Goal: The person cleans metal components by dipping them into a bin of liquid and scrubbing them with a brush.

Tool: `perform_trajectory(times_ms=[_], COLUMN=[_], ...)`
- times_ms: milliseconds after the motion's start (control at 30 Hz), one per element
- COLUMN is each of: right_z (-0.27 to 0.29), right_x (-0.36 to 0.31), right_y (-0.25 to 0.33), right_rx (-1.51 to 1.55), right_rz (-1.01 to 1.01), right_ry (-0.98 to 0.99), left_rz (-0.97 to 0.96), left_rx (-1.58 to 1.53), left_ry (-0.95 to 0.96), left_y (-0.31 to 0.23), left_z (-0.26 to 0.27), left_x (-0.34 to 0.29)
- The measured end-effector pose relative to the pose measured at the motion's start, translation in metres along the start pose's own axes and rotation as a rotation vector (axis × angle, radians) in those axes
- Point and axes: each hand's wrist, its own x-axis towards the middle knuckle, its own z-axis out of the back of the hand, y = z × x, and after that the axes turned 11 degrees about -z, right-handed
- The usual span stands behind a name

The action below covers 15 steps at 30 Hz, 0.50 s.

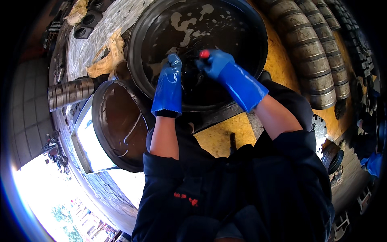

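Observation:
A wide, round black basin [135, 52] holds dark liquid with pale foam patches. Both my hands, in long blue rubber gloves, are over its near half. My left hand [172, 68] is closed, thumb on top; whatever it grips is hidden in the dark. Closed too is my right hand [217, 64], around a tool whose red end [204, 53] sticks out by the thumb. The rest of that tool is lost against the black liquid, so its kind cannot be told. Something dark lies between the hands, too dim to name.
Left of the basin stands a brown round bucket [105, 111] with a wire handle. A ribbed metal cylinder [70, 93] and crumpled brown paper [105, 60] lie beyond it. Rows of metal cylinders [306, 52] line the right. A motorcycle [56, 151] is at far left.

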Motion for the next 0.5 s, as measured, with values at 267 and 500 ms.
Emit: perform_trajectory(times_ms=[267, 500], right_z=[-0.03, -0.013], right_x=[0.024, 0.015], right_y=[-0.033, -0.047], right_rx=[0.02, 0.635], right_rz=[-0.278, -0.624], right_ry=[0.284, 0.313], left_rz=[-0.03, -0.052], left_rx=[-0.024, -0.019], left_ry=[0.022, 0.056], left_y=[-0.006, 0.001], left_z=[0.0, 0.004], left_x=[-0.003, -0.003])
